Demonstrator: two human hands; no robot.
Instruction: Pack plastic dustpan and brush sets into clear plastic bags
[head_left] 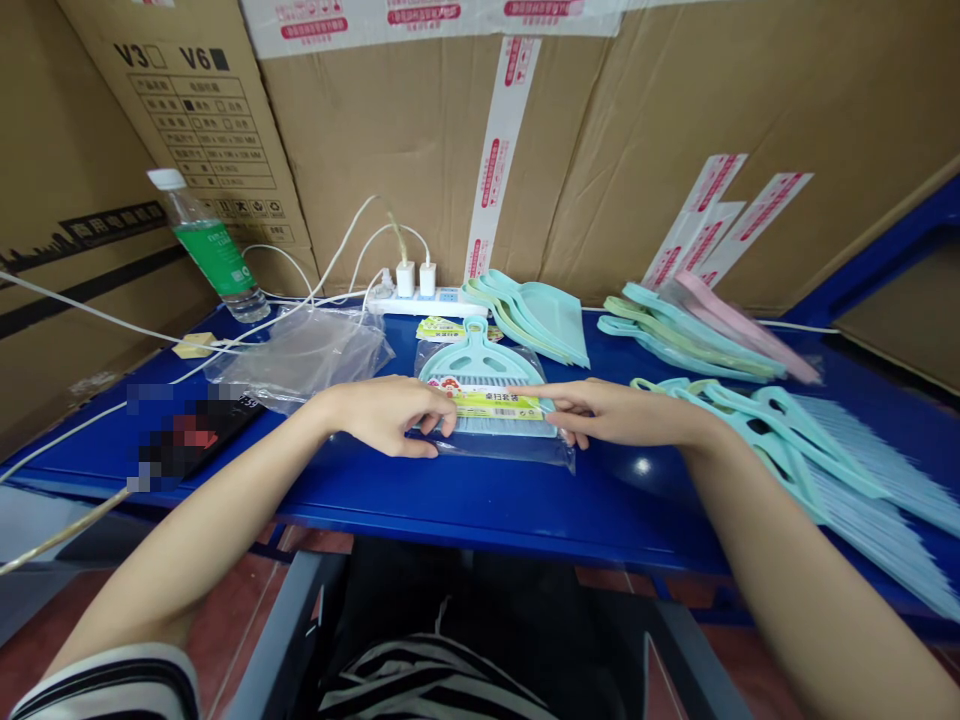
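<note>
Left hand (386, 415) reaches in with its fingers (439, 425) curled and closed on the left part of a bagged dustpan-and-brush set (487, 365), while the right hand (619, 412) lies flatter, its fingers (544, 393) almost straight and resting on the set's yellow label (499, 405). The 2 hands are together at the bag, fingertips just apart. The set lies flat on a blue metal table (480, 510), its mint-green plastic showing through clear film, with pale bristles below the label. Left of the set lie a blurred dark object (191, 435) and a loose clear plastic bag (300, 355), with a water bottle (214, 245) standing farther left and behind. Directly behind the set sits a white power strip (424, 303) holding 2 white chargers (416, 280). Just behind and right of the set is a stack of mint-green dustpans (536, 315). Farther right lie a pile of mint, green and pink dustpans (697, 335) and, nearest the right hand, loose mint-green brushes (810, 450) with pale blue bristles.
</note>
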